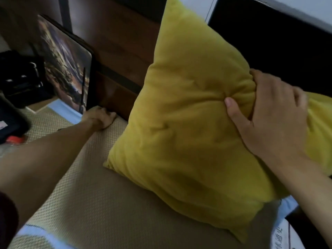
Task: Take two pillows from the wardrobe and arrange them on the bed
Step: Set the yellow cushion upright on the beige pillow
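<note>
Against the dark wooden headboard (118, 56) at the top of the bed, seen from the head camera, a plump square mustard-yellow fabric pillow (181, 133) stands tilted on one lower edge, its upper corner leaning back toward the board; the right hand (269, 115) clamps its right edge, thumb pressed into the front face and fingers (258, 76) wrapped over the bunched cloth, so the grip is closed on the pillow; a second patch of the same yellow cloth (321, 123) shows just behind that hand, though whether it is the other pillow or a fold of this one I cannot tell; the left hand (99, 118) lies well apart at the far corner of the beige woven bed mat (86, 203), fingers curled down against the mat's edge, seemingly bracing or tucking rather than holding anything loose; a framed dark picture (62, 58) leans beside the headboard; the step in hand looks like setting the pillow in place; next it probably needs settling square against the headboard, then letting go.
</note>
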Motion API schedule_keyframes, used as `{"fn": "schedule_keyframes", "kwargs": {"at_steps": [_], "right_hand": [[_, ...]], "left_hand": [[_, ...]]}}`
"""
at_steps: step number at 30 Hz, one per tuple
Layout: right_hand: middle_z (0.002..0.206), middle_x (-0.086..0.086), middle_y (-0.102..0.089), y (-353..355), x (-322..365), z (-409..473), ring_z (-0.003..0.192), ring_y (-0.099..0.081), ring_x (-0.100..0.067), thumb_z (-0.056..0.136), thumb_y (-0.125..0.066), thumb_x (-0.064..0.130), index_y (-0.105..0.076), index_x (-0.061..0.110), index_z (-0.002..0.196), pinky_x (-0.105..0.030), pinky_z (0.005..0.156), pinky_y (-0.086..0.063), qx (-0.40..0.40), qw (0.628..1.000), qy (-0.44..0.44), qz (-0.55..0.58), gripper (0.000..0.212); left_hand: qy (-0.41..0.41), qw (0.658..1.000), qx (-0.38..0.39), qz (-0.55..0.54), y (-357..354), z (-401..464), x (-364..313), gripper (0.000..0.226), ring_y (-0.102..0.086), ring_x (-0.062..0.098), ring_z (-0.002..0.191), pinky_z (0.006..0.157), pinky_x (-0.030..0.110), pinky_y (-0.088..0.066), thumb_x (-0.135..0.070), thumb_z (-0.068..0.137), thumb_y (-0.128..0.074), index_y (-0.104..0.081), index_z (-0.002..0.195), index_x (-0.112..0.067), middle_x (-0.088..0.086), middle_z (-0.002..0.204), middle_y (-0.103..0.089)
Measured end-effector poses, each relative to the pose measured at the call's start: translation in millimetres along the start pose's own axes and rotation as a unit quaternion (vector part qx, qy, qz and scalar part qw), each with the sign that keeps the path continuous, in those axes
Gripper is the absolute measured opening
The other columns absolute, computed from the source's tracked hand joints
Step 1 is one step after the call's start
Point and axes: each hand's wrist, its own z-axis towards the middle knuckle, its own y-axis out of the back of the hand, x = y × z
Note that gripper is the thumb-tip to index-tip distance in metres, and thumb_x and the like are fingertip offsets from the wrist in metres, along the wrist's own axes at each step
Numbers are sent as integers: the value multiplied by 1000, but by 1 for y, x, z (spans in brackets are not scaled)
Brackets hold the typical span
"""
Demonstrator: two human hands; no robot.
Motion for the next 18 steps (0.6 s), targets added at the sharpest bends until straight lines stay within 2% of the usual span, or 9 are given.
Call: {"fn": "schedule_keyframes", "kwargs": {"at_steps": [4, 6, 7, 8, 10, 11, 13, 15, 18], "right_hand": [[139, -18, -56, -4, 2, -1, 124, -50, -35, 101, -32, 70, -44, 9, 145, -49, 106, -32, -19, 1000, 1, 6, 77], [138, -19, -56, -4, 4, -2, 123, -51, -35, 101, -33, 70, -46, 8, 145, -49, 107, -32, -27, 1000, -2, 14, 77], [138, -19, -57, -5, 5, -3, 124, -51, -35, 101, -33, 71, -46, 8, 144, -49, 107, -32, -30, 999, -5, 15, 78], [139, -19, -57, -5, 5, -3, 125, -52, -35, 100, -33, 71, -47, 7, 144, -49, 108, -32, -29, 999, -8, 10, 78], [142, -18, -56, 0, 9, -1, 129, -51, -34, 100, -33, 71, -46, 8, 146, -49, 112, -30, -5, 1000, -12, 7, 79], [145, -17, -54, 4, 12, 0, 132, -49, -34, 99, -33, 71, -45, 9, 148, -50, 114, -29, 17, 1000, -16, 11, 80], [151, -16, -47, 14, 15, -1, 140, -42, -33, 99, -36, 69, -39, 9, 152, -51, 120, -25, 50, 998, -23, 36, 80], [155, -17, -43, 29, 17, -16, 145, -36, -33, 101, -40, 63, -36, 7, 154, -52, 123, -20, 26, 997, -13, 66, 77], [155, -18, -42, 49, 22, -76, 146, -35, -33, 102, -48, 53, -40, 4, 153, -53, 124, -19, -30, 993, 33, 109, 71]], "left_hand": [[-107, 983, -148, -16, 3, -25, -6, 64, -54, 35, 119, 98, 47, -40, -53, 94, -22, -61, 122, -12, 16, 132, -59], [-156, 975, -144, -59, -11, -64, -12, 59, -47, 29, 129, 105, 48, -32, -48, 96, -25, -56, 132, -14, 11, 141, -54], [-172, 973, -148, -53, -27, -86, -11, 57, -37, 23, 138, 112, 47, -24, -48, 99, -28, -46, 144, -18, 6, 151, -45], [-174, 976, -122, -41, -39, -104, -9, 60, -21, 17, 148, 119, 46, -11, -49, 101, -31, -29, 154, -23, -1, 161, -29], [-156, 987, -39, -4, -46, -116, -3, 74, 8, 10, 151, 119, 48, 8, -58, 99, -33, -1, 159, -29, -11, 166, 2], [-148, 989, -4, 15, -38, -113, -5, 79, 11, 10, 151, 119, 49, 9, -61, 97, -36, 2, 159, -30, -11, 166, 6], [-152, 987, 36, 42, -12, -109, -17, 79, 2, 14, 152, 122, 51, -1, -57, 97, -42, -4, 159, -27, -5, 167, -1], [-151, 988, -16, 0, -1, -128, -17, 69, -8, 20, 152, 122, 50, -8, -47, 101, -39, -12, 159, -22, 1, 167, -10], [-92, 991, -64, -79, -21, -207, 8, 57, -10, 20, 152, 122, 47, -10, -39, 107, -21, -15, 159, -17, 4, 167, -14]]}}
